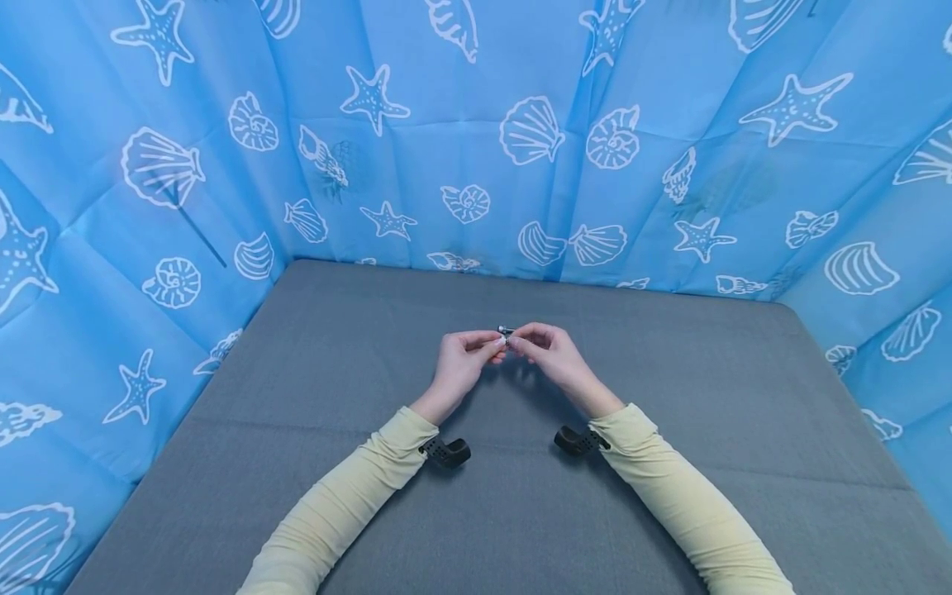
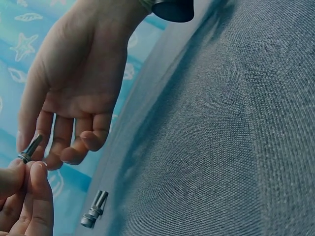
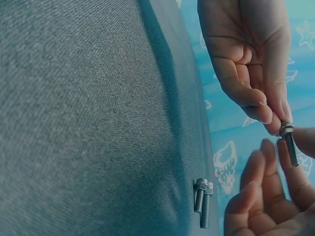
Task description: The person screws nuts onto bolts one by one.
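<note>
Both hands meet above the grey table around one metal bolt (image 3: 291, 150), which has ring-like pieces at its head end. My right hand (image 1: 552, 357) pinches the head end between thumb and fingertips, and the threaded shank (image 2: 34, 143) sticks out from them toward the left palm. My left hand (image 1: 464, 364) has thumb and index finger at the same bolt, on either side of it. Its other fingers (image 2: 61, 137) are loosely bent. Two more bolts (image 2: 94, 210) lie side by side on the table just beyond the hands; the right wrist view shows these bolts (image 3: 203, 201) too.
The grey cloth-covered table (image 1: 491, 512) spreads around the hands. A blue curtain (image 1: 446, 149) with white shells and starfish closes off the back and sides. Black wrist-worn pieces (image 1: 446, 452) jut inward from the pale yellow sleeves (image 1: 349, 496).
</note>
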Demonstrator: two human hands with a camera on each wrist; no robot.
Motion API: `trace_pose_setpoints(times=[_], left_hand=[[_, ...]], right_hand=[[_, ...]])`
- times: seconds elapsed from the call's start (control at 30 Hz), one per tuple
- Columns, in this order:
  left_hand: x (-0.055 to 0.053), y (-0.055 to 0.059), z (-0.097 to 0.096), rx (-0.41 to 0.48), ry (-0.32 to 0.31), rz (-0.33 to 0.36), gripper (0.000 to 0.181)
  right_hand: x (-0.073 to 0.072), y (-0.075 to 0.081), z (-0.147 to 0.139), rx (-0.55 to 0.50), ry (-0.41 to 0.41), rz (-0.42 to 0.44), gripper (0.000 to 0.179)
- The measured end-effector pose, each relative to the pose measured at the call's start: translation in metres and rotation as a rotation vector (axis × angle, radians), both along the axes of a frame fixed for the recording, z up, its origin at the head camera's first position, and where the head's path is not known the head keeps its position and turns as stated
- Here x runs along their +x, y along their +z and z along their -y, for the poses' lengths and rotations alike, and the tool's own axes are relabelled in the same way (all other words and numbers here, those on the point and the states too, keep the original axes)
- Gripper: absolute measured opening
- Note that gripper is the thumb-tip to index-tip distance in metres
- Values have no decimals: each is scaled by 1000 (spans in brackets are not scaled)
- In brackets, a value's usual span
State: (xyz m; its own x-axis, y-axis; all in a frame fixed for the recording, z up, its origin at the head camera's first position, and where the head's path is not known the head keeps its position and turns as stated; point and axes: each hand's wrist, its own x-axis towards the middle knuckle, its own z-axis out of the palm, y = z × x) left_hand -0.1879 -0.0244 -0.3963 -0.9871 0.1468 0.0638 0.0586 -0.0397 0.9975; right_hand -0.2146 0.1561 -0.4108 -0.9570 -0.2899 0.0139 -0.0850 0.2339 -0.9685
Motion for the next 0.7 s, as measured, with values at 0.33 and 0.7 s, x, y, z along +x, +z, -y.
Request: trace_pose_setpoints(times=[0.33, 0.7], left_hand=[[-13, -27, -2, 8, 19, -15, 25], [-12, -26, -3, 28, 44, -48, 23]], right_hand=[[1, 2, 0, 21, 25, -14, 25], [3, 5, 3, -17, -1, 2, 23]])
